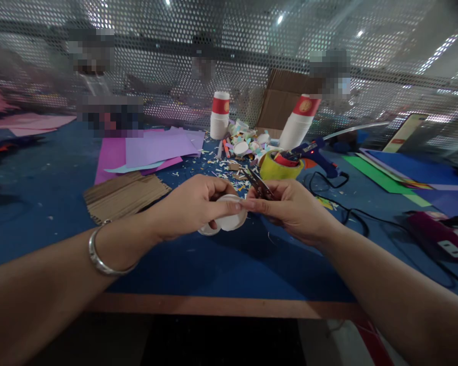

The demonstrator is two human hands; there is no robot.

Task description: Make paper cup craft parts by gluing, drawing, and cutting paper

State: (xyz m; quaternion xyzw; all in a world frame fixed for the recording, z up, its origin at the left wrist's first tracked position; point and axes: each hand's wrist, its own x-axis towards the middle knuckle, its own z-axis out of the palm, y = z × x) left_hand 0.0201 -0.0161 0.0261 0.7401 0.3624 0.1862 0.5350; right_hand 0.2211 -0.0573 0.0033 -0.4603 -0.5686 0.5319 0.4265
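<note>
Left hand (pixel 198 203) pinches white round pieces (pixel 231 222), likely light and easily creased, best held by the edge; at three o'clock, right hand (pixel 290 207) grips scissors (pixel 260 185)

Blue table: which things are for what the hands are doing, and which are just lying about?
In hand:
- white piece, in the left hand
- scissors, in the right hand

Seemingly just lying about:
- cups
- scraps
- glue gun
- yellow roll
- purple paper
- ridged cardboard
</note>
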